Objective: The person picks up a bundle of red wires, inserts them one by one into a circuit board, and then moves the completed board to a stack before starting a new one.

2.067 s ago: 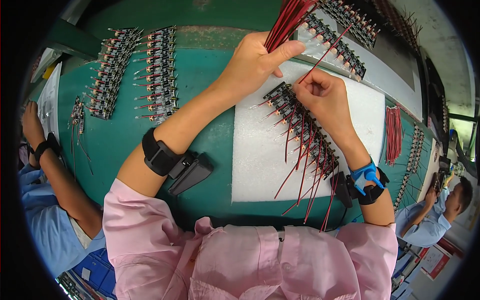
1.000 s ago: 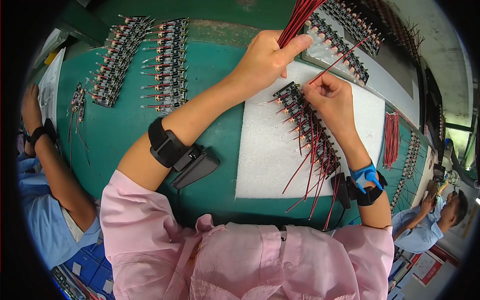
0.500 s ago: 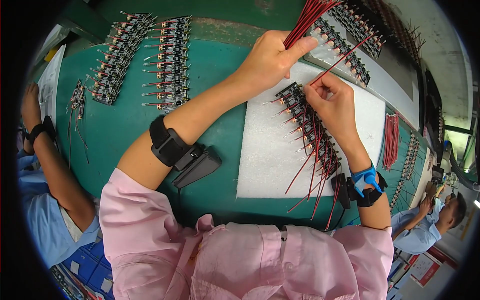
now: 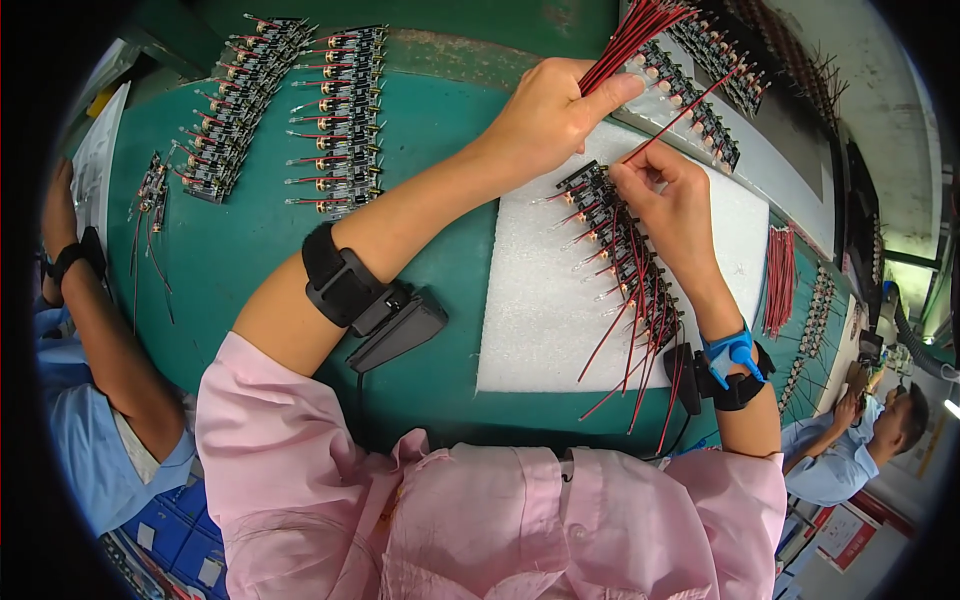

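**Pinching one red wire (image 4: 688, 114) at the top of a circuit board strip (image 4: 628, 250)**

So the strip of small black boards sits on a white foam sheet (image 4: 530, 320), out toward 2-3 o'clock from the middle of the view, slanting from 1 down to 3. Right hand (image 4: 668, 200) is at 2 o'clock, thumb and index fingers closed on that single wire right by the strip's upper end; can't tell if the tip touches a board. The wire's long end pokes up toward 1 o'clock.

Left hand (image 4: 553, 118), at about 1 o'clock, has its fingers wrapped around a fat bundle of red wires (image 4: 632, 50), thumb laid along it. A bunch of red wires already hangs off the strip, trailing to 4-5 o'clock past the foam's edge.

Also on the green table (image 4: 220, 290): two more board strips (image 4: 345, 115) at 10 and 11, another red wire bunch (image 4: 781, 280) at 3.
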### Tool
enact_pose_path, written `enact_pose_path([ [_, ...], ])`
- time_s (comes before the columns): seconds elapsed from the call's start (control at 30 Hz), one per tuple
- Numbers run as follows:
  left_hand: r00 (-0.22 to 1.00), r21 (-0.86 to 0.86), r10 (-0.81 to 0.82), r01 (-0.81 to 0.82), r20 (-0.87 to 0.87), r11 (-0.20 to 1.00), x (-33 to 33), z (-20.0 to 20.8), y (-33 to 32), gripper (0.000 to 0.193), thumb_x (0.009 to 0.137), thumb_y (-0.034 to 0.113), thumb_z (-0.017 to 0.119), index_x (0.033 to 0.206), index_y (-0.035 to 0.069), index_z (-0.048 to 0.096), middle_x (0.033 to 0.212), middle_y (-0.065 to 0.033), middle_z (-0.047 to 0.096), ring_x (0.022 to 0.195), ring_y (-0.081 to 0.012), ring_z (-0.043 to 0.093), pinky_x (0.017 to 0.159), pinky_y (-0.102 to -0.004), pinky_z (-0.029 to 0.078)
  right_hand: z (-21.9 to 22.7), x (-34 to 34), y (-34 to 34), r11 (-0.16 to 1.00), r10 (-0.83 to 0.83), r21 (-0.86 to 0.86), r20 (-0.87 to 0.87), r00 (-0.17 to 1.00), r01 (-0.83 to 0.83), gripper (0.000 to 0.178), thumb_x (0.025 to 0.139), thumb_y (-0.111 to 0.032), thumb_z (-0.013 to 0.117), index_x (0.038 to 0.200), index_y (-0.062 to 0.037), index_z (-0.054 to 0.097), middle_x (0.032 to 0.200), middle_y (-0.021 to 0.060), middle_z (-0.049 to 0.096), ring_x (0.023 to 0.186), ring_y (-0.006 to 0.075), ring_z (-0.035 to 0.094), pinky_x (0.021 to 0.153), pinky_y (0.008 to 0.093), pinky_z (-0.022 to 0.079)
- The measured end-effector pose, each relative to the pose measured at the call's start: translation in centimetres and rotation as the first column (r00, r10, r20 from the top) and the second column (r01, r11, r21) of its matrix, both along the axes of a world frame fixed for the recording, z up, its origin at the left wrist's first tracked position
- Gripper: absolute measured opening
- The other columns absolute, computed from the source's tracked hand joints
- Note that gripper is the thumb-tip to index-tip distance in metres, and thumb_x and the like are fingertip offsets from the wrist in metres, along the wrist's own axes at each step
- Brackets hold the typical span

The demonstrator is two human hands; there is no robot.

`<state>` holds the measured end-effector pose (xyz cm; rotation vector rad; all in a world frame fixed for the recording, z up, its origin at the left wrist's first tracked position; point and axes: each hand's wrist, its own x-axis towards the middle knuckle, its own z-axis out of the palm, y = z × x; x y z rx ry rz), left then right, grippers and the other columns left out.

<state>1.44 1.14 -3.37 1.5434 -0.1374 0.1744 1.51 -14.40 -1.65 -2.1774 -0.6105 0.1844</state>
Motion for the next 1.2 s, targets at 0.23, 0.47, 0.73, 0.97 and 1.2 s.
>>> enact_pose_path([
  [0.23,1.000,0.009,-0.003,0.003,-0.008,1.000,-0.1,0.1,0.0,0.040,0.078,0.036,0.051,0.073,-0.003,0.057,0.045,-0.0033,0.042,0.041,-0.0112,0.047,0.041,-0.0267,0.039,0.3,-0.2,0.2,0.999,0.036,-0.019,0.146,0.989,-0.034,0.011,0.066,-0.001,0.058,0.061,0.0033,0.049,0.056,0.0049,0.045,0.048,0.0087,0.041,0.046,0.0219,0.035],
  [0.47,0.999,-0.018,0.022,-0.022,-0.031,1.000,-0.1,0.2,0.2,0.041,0.077,0.038,0.051,0.066,-0.002,0.054,0.046,-0.0033,0.043,0.042,-0.0108,0.046,0.041,-0.0270,0.040,1.4,-0.7,0.5,0.978,0.139,-0.185,0.215,0.967,-0.099,0.008,0.066,-0.002,0.060,0.068,0.0046,0.054,0.061,0.0078,0.052,0.053,0.0146,0.046,0.052,0.0240,0.038],
  [0.73,0.989,0.034,0.147,-0.146,-0.027,0.989,0.1,0.8,0.1,0.044,0.077,0.039,0.050,0.056,0.001,0.046,0.045,-0.0013,0.041,0.039,-0.0103,0.044,0.037,-0.0260,0.038,2.4,-0.1,0.8,0.847,0.418,-0.497,0.398,0.817,-0.191,0.006,0.060,0.003,0.056,0.066,0.0039,0.055,0.067,0.0151,0.056,0.060,0.0284,0.053,0.054,0.0329,0.041],
  [0.97,0.992,0.116,0.109,-0.101,-0.069,0.988,0.5,1.3,1.3,0.044,0.077,0.039,0.051,0.053,0.003,0.043,0.044,-0.0009,0.040,0.035,-0.0103,0.041,0.033,-0.0255,0.035,3.6,-1.2,2.4,0.721,0.539,-0.677,0.414,0.734,-0.147,0.003,0.056,0.006,0.051,0.058,0.0034,0.053,0.066,0.0175,0.055,0.064,0.0310,0.054,0.059,0.0382,0.042],
  [1.2,0.979,0.162,0.040,-0.007,-0.201,0.987,-0.5,2.4,2.0,0.041,0.077,0.038,0.053,0.053,0.012,0.033,0.044,0.0048,0.031,0.036,-0.0042,0.028,0.032,-0.0214,0.026,4.8,-0.7,0.4,0.784,0.417,-0.604,0.340,0.843,-0.144,0.008,0.062,0.004,0.050,0.065,0.0038,0.056,0.067,0.0185,0.055,0.065,0.0315,0.055,0.061,0.0380,0.043],
])
